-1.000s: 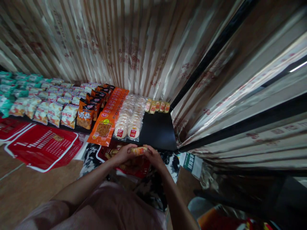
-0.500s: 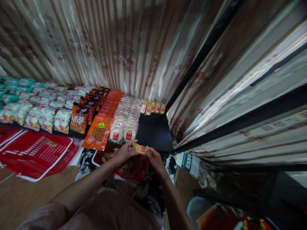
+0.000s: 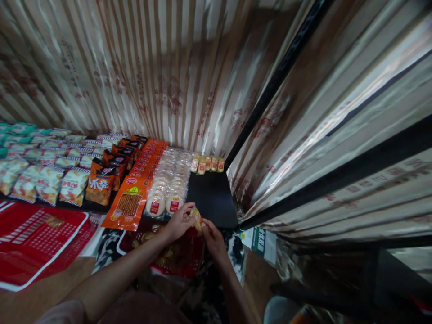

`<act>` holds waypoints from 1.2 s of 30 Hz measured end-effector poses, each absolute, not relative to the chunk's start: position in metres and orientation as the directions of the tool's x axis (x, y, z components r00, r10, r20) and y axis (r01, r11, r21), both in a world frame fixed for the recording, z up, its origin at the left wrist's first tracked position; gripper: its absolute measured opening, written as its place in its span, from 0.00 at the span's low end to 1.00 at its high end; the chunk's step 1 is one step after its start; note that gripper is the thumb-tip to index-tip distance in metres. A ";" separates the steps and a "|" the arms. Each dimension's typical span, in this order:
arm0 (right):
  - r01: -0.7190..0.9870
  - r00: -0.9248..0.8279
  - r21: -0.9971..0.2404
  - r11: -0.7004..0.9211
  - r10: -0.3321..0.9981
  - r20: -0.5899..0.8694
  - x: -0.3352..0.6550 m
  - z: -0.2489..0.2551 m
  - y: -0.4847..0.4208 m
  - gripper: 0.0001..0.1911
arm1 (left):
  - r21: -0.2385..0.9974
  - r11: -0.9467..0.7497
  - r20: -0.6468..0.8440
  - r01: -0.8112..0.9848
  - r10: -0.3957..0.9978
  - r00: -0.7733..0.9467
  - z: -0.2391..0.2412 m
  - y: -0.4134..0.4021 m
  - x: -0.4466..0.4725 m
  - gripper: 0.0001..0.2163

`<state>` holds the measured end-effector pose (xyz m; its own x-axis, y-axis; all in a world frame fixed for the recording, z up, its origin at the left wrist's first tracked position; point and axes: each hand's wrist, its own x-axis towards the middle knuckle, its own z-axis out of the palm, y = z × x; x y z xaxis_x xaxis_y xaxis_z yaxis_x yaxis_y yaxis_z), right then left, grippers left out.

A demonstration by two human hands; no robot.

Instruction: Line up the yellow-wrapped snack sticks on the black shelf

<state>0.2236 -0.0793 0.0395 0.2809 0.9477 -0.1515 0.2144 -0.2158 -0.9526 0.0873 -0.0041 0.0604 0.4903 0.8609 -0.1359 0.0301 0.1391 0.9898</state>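
A small yellow wrapped snack pack point(image 3: 196, 219) is held between both hands, tilted, just off the front edge of the black shelf point(image 3: 211, 193). My left hand point(image 3: 181, 220) is closed on its upper left part. The fingers of my right hand point(image 3: 212, 235) pinch its lower right end. Below my hands sits a red basket point(image 3: 122, 243) with several similar yellow packs point(image 3: 168, 254) in it, partly covered by my left forearm. At the shelf's back, several small yellow packs point(image 3: 208, 164) stand in a row.
Left of the bare shelf part lie round white crackers point(image 3: 165, 191), orange snack bags point(image 3: 130, 198), brown-orange bags point(image 3: 100, 182) and white bags point(image 3: 72, 186). A second red basket point(image 3: 72, 238) is at the left. Striped curtain point(image 3: 168, 67) and dark poles point(image 3: 280, 76) border the shelf.
The snack pack has turned from lying sideways to a steeper tilt, with my right hand lower on it. The camera view has shifted, so the shelf appears lower and further left.
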 end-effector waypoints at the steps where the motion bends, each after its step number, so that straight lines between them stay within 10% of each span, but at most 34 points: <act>1: 0.296 0.305 -0.937 -0.187 0.948 -0.092 0.225 0.040 -0.079 0.20 | 0.991 0.124 -0.129 0.043 0.863 0.489 0.061 -0.002 0.090 0.24; 9: 0.629 0.317 -0.777 0.005 0.912 0.262 0.234 0.053 -0.073 0.18 | 0.992 0.017 -0.080 0.127 0.859 0.505 0.063 0.014 0.105 0.20; 36: 0.565 0.445 -0.805 -0.182 0.889 0.111 0.246 0.031 -0.030 0.21 | 0.869 -0.130 -0.128 0.477 0.872 0.472 0.062 0.040 0.136 0.18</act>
<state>0.2464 -0.0299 0.0308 0.4450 0.8886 0.1114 0.5651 -0.1821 -0.8047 0.1364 0.0400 0.0620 0.4722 0.8721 -0.1284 0.4767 -0.1302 0.8694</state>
